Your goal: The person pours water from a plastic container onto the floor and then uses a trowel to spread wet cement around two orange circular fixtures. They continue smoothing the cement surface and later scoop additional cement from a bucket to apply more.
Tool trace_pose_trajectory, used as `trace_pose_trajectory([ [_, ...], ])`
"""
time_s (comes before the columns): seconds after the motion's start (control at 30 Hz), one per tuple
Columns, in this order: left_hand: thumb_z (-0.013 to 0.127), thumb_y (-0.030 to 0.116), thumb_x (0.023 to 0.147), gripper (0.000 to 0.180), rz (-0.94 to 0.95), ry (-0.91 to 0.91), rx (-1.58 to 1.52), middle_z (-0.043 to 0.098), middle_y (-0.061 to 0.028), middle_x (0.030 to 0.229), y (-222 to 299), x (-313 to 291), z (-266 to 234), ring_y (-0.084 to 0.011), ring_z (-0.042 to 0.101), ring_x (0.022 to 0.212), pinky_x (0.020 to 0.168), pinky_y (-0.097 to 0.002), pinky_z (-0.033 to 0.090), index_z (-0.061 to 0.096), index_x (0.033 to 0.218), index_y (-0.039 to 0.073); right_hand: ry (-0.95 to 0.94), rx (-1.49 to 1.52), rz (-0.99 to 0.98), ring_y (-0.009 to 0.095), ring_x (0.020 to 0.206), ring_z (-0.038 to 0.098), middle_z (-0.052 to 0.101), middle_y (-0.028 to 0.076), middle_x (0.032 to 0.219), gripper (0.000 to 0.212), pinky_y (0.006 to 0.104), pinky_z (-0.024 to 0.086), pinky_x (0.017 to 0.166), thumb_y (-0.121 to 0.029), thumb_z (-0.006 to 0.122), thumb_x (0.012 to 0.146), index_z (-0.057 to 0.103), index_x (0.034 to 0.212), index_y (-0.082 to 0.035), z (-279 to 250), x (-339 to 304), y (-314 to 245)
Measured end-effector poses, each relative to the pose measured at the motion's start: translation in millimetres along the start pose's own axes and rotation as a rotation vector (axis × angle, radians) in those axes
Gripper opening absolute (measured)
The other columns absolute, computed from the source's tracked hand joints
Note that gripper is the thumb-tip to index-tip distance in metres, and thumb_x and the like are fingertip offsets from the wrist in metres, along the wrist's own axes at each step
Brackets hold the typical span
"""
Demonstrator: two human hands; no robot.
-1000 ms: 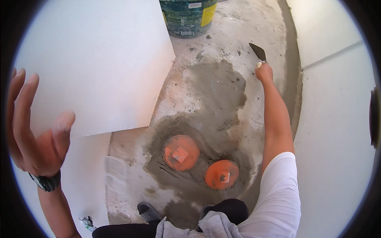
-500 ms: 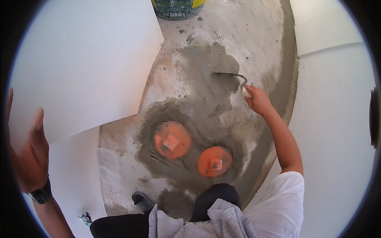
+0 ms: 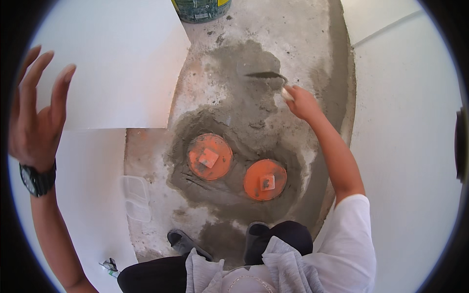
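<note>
Our right hand (image 3: 304, 103) has its fingers wrapped around the pale handle (image 3: 287, 94) of a trowel (image 3: 266, 75). The trowel's dark blade points leftward from those fingers, over a patch of wet grey mortar (image 3: 244, 90); we cannot tell whether the two touch. Our left hand (image 3: 36, 129) grips nothing, its fingers loosely spread and pointing away from us in front of a white panel (image 3: 117, 53); we cannot tell whether they rest on it. A dark watch (image 3: 37, 180) sits on the wrist below those fingers.

Nearer to us than the right fingers, the mortar surrounds two round orange discs, one (image 3: 198, 151) well to the left, the other (image 3: 255, 184) a little left. Beyond the right fingers and to their left stands a dark green bucket (image 3: 200, 12). A clear plastic tray (image 3: 137, 198) lies on the floor (image 3: 159, 161), to the right of the left fingers and nearer to us.
</note>
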State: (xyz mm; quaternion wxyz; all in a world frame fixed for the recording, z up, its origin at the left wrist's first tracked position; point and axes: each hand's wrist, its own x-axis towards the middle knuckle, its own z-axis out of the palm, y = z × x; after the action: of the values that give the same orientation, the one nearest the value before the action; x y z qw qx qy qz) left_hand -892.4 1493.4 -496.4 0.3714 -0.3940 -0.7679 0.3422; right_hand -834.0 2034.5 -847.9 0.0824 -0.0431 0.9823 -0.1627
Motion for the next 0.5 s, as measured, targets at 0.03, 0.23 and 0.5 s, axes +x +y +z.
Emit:
trace_pose_trajectory([
  [0.03, 0.084, 0.042, 0.083, 0.046, 0.054, 0.042, 0.048, 0.074, -0.0016, 0.12, -3.5, 5.6, -2.6, -0.0187, 0.075, 0.1, 0.074, -0.0231, 0.061, 0.072, 0.119, 0.017, 0.02, -0.008, 0.011, 0.038, 0.105, 0.064, 0.065, 0.016, 0.11, 0.049, 0.048, 0.052, 0.088, -0.014, 0.068, 0.086, 0.059, 0.134, -0.01, 7.5, 15.0, -4.0],
  [0.23, 0.08, 0.044, 0.087, 0.038, -0.016, 0.122, 0.134, 0.074, 0.0005, 0.119, 7.1, 11.6, -1.4, -0.0164, 0.075, 0.091, 0.069, -0.0243, 0.061, 0.075, 0.114, 0.018, -0.121, -0.055, -0.082, 0.038, 0.105, 0.064, 0.065, 0.016, 0.115, 0.05, 0.0479, 0.052, 0.089, -0.014, 0.069, 0.087, 0.058, 0.134, -0.007, 29.9, -30.3, -13.0],
  [0.5, 0.077, 0.043, 0.09, 0.033, -0.048, 0.202, 0.082, 0.073, 0.0018, 0.117, 10.5, 19.6, 3.0, -0.0158, 0.073, 0.095, 0.075, -0.0275, 0.061, 0.075, 0.11, 0.018, -0.303, -0.082, -0.08, 0.037, 0.105, 0.064, 0.065, 0.014, 0.115, 0.053, 0.0475, 0.052, 0.088, -0.016, 0.072, 0.085, 0.059, 0.135, -0.01, 16.7, -137.1, -4.4],
])
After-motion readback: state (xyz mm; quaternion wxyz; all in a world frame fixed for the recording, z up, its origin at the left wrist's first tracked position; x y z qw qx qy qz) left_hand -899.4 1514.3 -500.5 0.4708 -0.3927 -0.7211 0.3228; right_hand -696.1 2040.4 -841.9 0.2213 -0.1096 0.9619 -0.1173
